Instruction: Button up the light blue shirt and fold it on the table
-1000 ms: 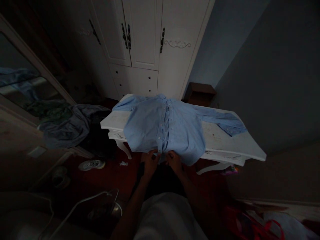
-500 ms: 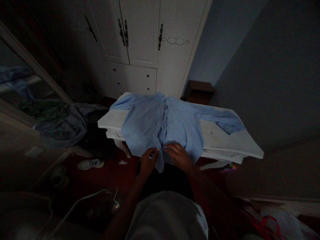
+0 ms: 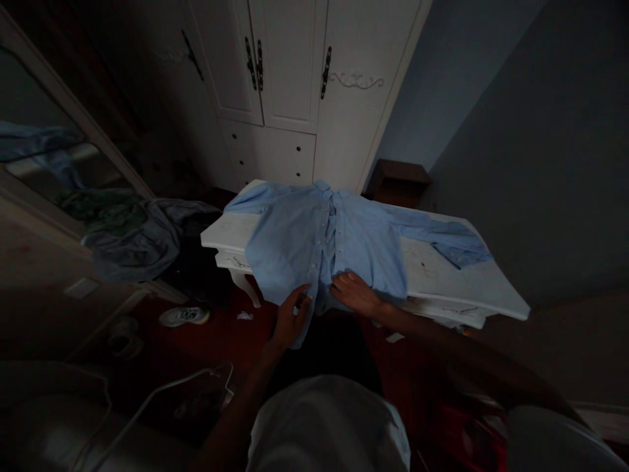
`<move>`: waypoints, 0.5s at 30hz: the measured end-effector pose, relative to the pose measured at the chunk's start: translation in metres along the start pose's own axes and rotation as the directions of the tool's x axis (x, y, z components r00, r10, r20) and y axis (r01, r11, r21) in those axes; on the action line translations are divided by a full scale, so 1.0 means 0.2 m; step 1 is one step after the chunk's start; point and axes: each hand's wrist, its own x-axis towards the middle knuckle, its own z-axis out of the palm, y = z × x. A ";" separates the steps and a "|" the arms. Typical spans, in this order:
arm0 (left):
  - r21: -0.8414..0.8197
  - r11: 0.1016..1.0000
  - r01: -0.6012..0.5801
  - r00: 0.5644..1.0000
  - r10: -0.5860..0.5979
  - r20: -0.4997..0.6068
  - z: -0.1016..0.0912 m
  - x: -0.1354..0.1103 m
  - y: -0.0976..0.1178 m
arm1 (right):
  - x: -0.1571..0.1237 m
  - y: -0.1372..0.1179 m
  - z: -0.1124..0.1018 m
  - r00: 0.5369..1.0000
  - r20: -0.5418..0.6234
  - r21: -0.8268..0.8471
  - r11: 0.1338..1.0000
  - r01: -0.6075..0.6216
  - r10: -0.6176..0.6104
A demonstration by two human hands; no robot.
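A light blue button-up shirt (image 3: pixel 289 242) lies spread front up, unbuttoned, its lower part hanging over the near edge of a white table (image 3: pixel 457 282). My left hand (image 3: pixel 291 318) is closed in a pinch on the left front's button strip, close to the hem. On the other front panel, my right hand (image 3: pixel 354 292) has its fingers bent over the lower inner edge, gripping the cloth; its fingertips are partly hidden. Between the two hands the shirt's front gapes and the inside of its back shows. One sleeve (image 3: pixel 452 236) stretches to the right across the tabletop.
Behind the table stands a white wardrobe (image 3: pixel 289 72), with a small brown cabinet (image 3: pixel 400 180) beside it. Grey and green clothes (image 3: pixel 132 229) are heaped at left near a mirror (image 3: pixel 49 137). A shoe (image 3: pixel 184 316) and a white cable (image 3: pixel 162 390) are lower left.
My right hand has moved onto the right front panel and flattened over its edge. My left hand has drawn the button strip's lower end slightly left. The view has shifted slightly.
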 end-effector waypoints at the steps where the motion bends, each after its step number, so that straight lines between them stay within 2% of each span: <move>1: 0.009 0.999 -0.049 0.999 0.049 0.021 -0.01 0.00 0.00 | 0.00 0.00 -0.01 1.000 0.011 0.001 1.000 -0.003 0.003; 3: 0.009 0.990 -0.144 0.987 0.143 0.071 -0.02 0.01 0.01 | 0.00 -0.01 -0.03 0.998 0.044 0.018 0.999 -0.037 0.036; 5: 0.004 0.981 -0.193 0.976 0.191 0.107 -0.03 0.02 0.02 | 0.01 -0.03 -0.06 0.987 0.100 0.060 0.990 -0.131 0.124; 8: 0.021 0.986 -0.166 0.981 0.163 0.104 -0.04 0.04 0.04 | 0.06 -0.09 -0.09 0.925 0.235 0.121 0.935 -0.333 0.299; 10: 0.032 0.991 -0.130 0.988 0.127 0.087 -0.05 0.04 0.04 | 0.09 -0.11 -0.10 0.888 0.299 0.132 0.906 -0.402 0.350; 12: 0.030 0.994 -0.101 0.992 0.099 0.072 -0.06 0.04 0.03 | 0.10 -0.11 -0.10 0.884 0.317 0.129 0.908 -0.398 0.342; 15: 0.016 0.998 -0.066 0.995 0.065 0.070 -0.08 0.04 0.01 | 0.09 -0.07 -0.09 0.925 0.278 0.149 0.940 -0.308 0.259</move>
